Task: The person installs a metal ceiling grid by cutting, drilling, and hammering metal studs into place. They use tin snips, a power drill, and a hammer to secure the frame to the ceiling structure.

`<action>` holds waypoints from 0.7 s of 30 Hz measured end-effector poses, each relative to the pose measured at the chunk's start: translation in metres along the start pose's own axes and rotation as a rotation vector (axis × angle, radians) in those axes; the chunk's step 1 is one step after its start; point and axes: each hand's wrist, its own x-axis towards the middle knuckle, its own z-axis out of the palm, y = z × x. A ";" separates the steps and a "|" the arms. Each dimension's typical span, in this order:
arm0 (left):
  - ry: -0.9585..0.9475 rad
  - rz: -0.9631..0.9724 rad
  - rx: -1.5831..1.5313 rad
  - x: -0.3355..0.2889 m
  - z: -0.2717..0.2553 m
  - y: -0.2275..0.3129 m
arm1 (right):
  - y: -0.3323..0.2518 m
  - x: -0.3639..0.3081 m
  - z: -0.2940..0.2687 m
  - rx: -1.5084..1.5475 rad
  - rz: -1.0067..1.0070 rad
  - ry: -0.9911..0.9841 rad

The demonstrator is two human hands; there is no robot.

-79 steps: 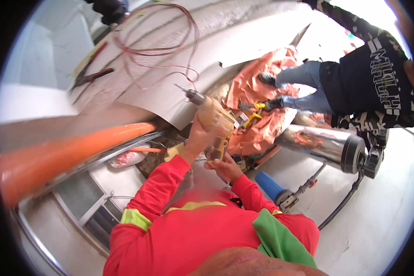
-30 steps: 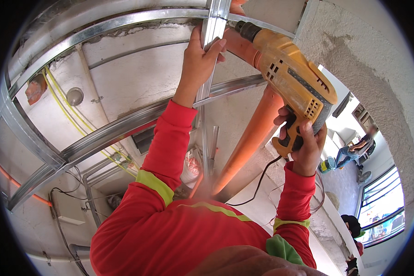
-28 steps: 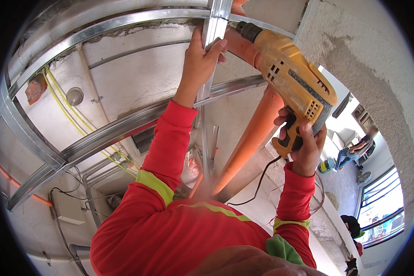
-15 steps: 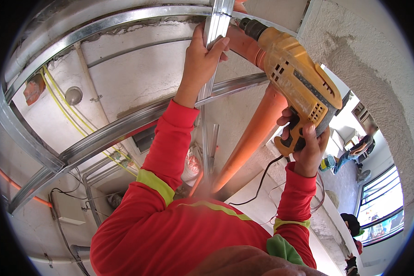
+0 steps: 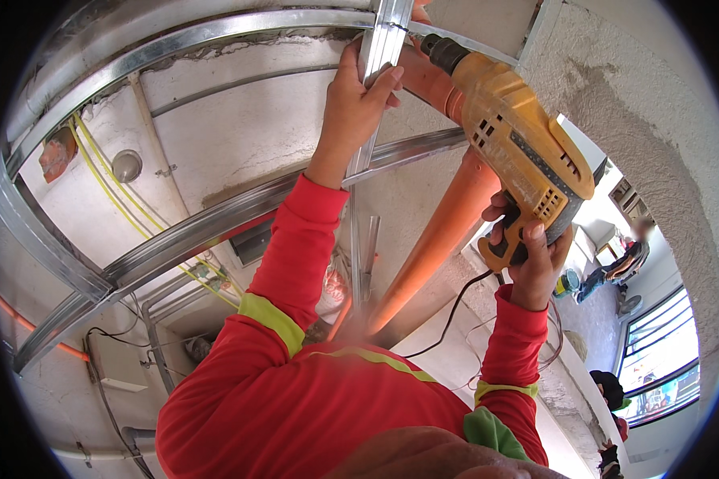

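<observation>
Gripped by its handle in my right hand (image 5: 539,247) is a yellow and black power drill (image 5: 507,120), its chuck up and to the left. A thin dark bit runs from the chuck to the side of a silvery metal stud (image 5: 386,48). My left hand (image 5: 353,112) is wrapped round that stud just below the bit, thumb across its front. The stud stands among other metal framing, crossing a horizontal metal channel (image 5: 272,190) beneath my left hand. A black cord (image 5: 455,311) hangs from the drill's handle.
Behind the drill an orange pipe (image 5: 435,239) slopes downward. A curved metal track (image 5: 192,36) arcs overhead at the left, near yellow conduits (image 5: 112,180). At the right, beyond a rough plaster wall edge (image 5: 655,136), a person (image 5: 623,259) is near a window (image 5: 663,351).
The stud's upper end, my left hand and the drill have shifted slightly to the right together. Both hands keep their grip.
</observation>
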 end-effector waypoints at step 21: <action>0.399 0.214 -0.341 0.013 -0.025 0.041 | -0.068 0.018 0.009 -0.218 0.065 -0.008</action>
